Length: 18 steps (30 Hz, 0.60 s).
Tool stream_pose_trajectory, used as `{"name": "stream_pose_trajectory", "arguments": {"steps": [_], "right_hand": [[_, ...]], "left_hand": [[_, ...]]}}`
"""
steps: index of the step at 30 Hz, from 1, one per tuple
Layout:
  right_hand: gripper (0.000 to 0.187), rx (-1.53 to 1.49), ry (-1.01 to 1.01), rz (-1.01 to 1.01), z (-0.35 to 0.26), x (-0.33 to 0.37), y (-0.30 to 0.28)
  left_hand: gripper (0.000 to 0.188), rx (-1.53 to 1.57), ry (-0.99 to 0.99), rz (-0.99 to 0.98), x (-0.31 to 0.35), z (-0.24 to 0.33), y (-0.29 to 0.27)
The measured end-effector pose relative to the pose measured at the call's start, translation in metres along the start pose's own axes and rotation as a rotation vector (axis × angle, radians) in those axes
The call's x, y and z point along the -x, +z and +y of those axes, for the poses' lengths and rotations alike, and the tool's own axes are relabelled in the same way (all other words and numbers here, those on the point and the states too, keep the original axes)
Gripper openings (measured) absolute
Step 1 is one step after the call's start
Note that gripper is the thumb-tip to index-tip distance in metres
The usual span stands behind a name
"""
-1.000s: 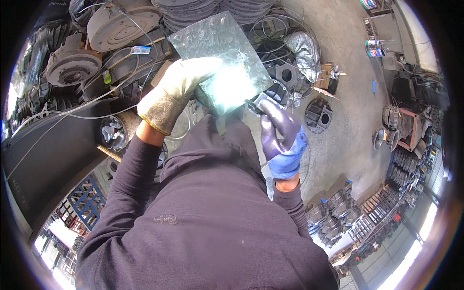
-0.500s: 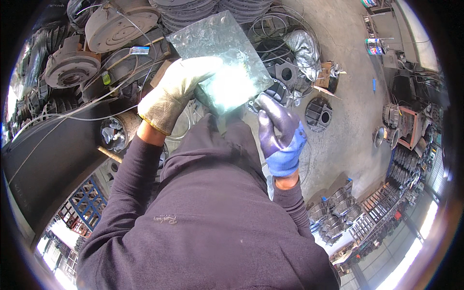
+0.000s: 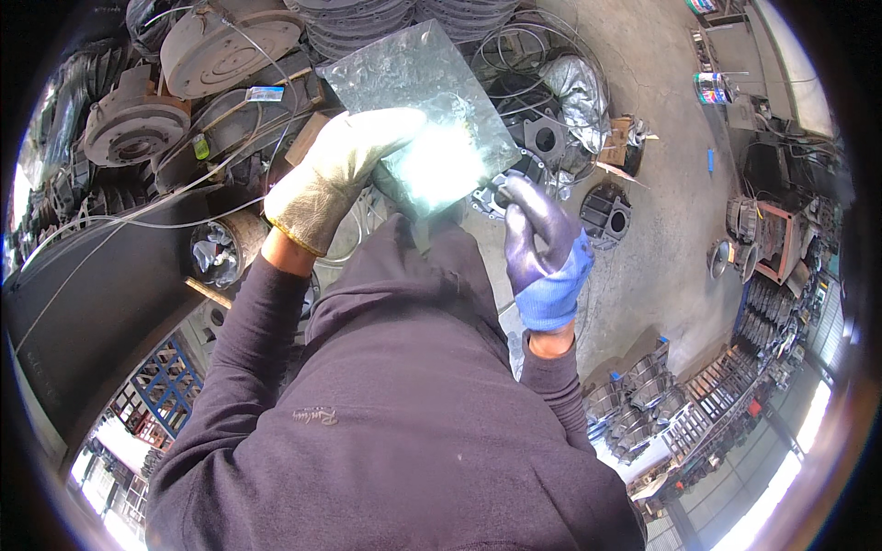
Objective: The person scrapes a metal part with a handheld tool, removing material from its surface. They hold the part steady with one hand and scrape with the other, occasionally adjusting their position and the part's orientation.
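Note:
My left hand (image 3: 340, 165), in a pale leather work glove, grips the left edge of a flat, square, greyish sheet (image 3: 404, 73). A white glare (image 3: 441, 165) washes out the sheet's lower part, hiding what lies there. Just right of the glare is my right hand (image 3: 544, 230), in a blue glove with a dark purple coating. Its fingers are closed together, pointing toward the sheet's lower right corner. Something small and dark shows at the fingertips, too unclear to name.
Ribbed dark castings (image 3: 349, 28) are stacked at the back, beside a big round metal part (image 3: 230, 50). Coiled wire and a silvery bag (image 3: 579, 96) lie behind my right hand. A round casting (image 3: 606, 216) sits on the floor. Left stands a large dark curved panel (image 3: 92, 294).
My right hand has shifted slightly to the right, its fingers still closed. My left hand and the sheet stay nearly in place; the glare has shrunk somewhat.

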State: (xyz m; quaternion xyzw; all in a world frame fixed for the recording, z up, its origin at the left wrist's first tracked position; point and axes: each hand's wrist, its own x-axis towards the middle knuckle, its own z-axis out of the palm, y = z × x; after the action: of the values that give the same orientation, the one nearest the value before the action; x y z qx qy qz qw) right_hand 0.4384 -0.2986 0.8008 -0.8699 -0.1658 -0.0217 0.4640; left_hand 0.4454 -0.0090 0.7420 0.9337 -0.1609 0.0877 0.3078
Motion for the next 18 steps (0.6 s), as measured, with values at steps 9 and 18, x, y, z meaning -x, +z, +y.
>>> {"name": "stream_pose_trajectory", "arguments": {"steps": [9, 18], "right_hand": [[0.032, 0.107, -0.083, -0.048, -0.0040, 0.0021, -0.0015], [0.033, 0.117, -0.113, 0.037, -0.0051, 0.0085, -0.0004]], "left_hand": [[0.036, 0.047, 0.041, 0.023, 0.0010, -0.0036, -0.0007], [0.035, -0.032, 0.068, 0.029, 0.0009, -0.0033, 0.0025]]}}
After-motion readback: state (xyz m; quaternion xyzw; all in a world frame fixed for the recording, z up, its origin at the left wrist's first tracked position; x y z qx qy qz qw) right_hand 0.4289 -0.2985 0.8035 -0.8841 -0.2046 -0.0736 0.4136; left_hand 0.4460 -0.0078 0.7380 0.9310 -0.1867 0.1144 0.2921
